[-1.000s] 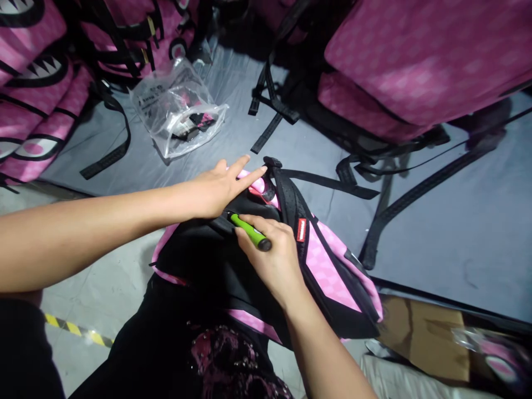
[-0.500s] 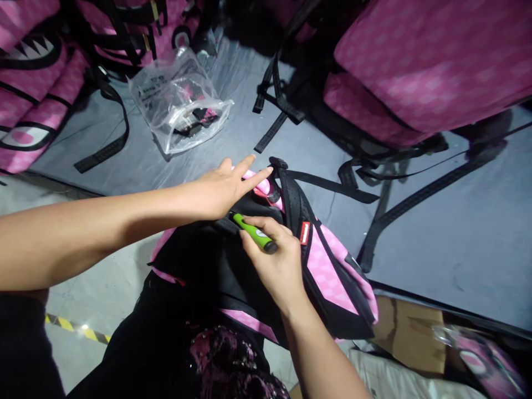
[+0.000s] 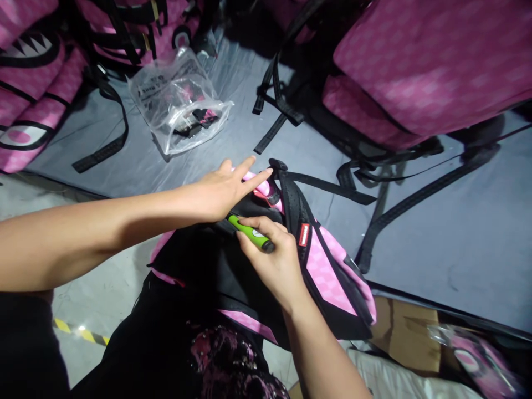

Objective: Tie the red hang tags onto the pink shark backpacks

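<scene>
A black and pink backpack (image 3: 332,282) lies across my lap and the table's near edge, its straps toward the table. My right hand (image 3: 276,249) is closed on a green tool (image 3: 253,234) with a dark end, whose far tip meets the black fabric just beside my left wrist. My left hand (image 3: 230,185) rests on the top of the backpack, fingers spread, beside its pink handle (image 3: 261,185). A small red label (image 3: 304,234) shows on the shoulder strap.
On the grey table (image 3: 457,233) lies a clear plastic bag (image 3: 178,105) with small black and pink pieces inside. Pink backpacks stand at the back left (image 3: 37,94) and right (image 3: 436,72), with loose black straps (image 3: 399,213). A cardboard box (image 3: 411,332) is below the table edge.
My right hand and the green tool have shifted very slightly left. My left hand stays on the backpack, fingers still spread.
</scene>
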`<state>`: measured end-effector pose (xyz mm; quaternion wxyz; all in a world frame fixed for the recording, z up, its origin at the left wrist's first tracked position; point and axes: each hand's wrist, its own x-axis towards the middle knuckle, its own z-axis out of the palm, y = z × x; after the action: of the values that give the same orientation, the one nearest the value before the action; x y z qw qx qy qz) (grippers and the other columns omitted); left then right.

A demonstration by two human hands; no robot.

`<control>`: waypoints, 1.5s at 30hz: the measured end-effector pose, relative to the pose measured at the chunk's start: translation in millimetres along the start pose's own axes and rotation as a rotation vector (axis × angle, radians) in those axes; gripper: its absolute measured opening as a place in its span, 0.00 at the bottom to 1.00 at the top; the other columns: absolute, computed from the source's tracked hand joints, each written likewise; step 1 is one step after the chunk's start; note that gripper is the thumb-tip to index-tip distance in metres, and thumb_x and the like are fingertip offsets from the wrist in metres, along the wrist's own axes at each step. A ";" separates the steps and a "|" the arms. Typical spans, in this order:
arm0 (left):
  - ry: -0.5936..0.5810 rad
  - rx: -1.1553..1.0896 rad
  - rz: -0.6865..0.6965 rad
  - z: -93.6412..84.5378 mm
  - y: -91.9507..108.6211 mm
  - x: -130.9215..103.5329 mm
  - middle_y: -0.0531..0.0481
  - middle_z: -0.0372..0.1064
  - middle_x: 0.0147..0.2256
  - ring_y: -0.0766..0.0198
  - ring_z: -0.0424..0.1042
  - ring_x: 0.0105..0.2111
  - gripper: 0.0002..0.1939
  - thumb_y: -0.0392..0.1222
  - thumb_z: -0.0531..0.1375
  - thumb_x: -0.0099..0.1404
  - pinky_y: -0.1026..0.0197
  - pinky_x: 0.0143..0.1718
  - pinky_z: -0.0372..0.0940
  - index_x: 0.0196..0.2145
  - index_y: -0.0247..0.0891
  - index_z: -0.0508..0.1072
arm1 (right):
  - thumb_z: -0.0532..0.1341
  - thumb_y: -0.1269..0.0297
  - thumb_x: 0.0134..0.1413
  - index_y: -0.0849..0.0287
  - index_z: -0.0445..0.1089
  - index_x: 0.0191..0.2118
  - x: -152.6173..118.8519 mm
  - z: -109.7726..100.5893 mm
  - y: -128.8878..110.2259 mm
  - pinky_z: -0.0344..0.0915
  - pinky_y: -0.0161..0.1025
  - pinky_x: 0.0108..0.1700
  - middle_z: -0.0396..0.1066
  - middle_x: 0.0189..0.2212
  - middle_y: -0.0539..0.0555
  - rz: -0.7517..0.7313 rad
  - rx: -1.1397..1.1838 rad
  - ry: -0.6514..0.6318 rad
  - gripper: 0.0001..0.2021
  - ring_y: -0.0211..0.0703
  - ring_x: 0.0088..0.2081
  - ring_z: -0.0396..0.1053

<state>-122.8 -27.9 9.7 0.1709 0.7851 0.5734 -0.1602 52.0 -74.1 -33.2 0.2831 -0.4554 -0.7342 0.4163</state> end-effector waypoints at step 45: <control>0.236 -0.019 -0.185 20.9 -60.5 -45.3 0.51 0.46 0.68 0.52 0.65 0.51 0.36 0.29 0.49 0.67 0.53 0.40 0.73 0.67 0.56 0.48 | 0.51 0.65 0.63 0.69 0.69 0.49 297.5 158.7 -22.9 0.67 0.44 0.44 0.70 0.46 0.70 -0.506 -1.106 -0.373 0.16 0.58 0.50 0.67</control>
<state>-194.9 -58.5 6.2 0.0941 0.7408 0.6608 -0.0763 -210.5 133.5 -80.7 -0.0370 -0.2666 -0.9626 -0.0319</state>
